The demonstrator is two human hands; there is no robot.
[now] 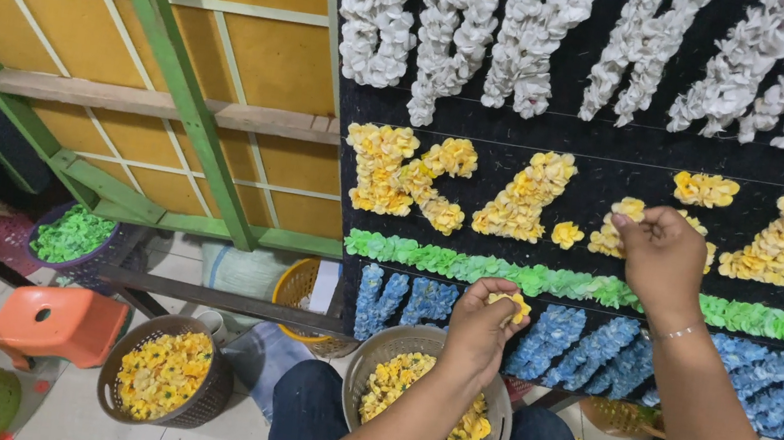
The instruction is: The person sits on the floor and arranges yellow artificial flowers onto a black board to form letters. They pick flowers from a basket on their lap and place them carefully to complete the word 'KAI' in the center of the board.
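While both hands work at the black board [609,183], here is the state:

left hand: [482,325] fingers pinched shut on a small yellow paper flower [514,305], held just above the grey basket [374,354] on the lap.

right hand: [662,254] raised to the board, fingertips closed on another yellow bloom [630,209] at the yellow letter row [516,198]; whether the bloom already touches the backing, cannot tell.

flower location: one in each hand; loose stock fills the grey basket, more in the brown basket [165,372] on the floor to the left.

handling: looks very light, soft, crushable; petals would crease under a hard squeeze. Not slippery, by my read.

grip point: best taken at the base or back, thumb and forefinger, face petals left free.

orientation: no real long axis, roughly round rosette. Left one's facing is hidden by the fingers; right one's face seems to point out from the board, toward the camera.

board layout: white flower letters [458,27] along the top edge, yellow row below, green strip [467,265], then blue flowers [548,336] at the bottom edge.
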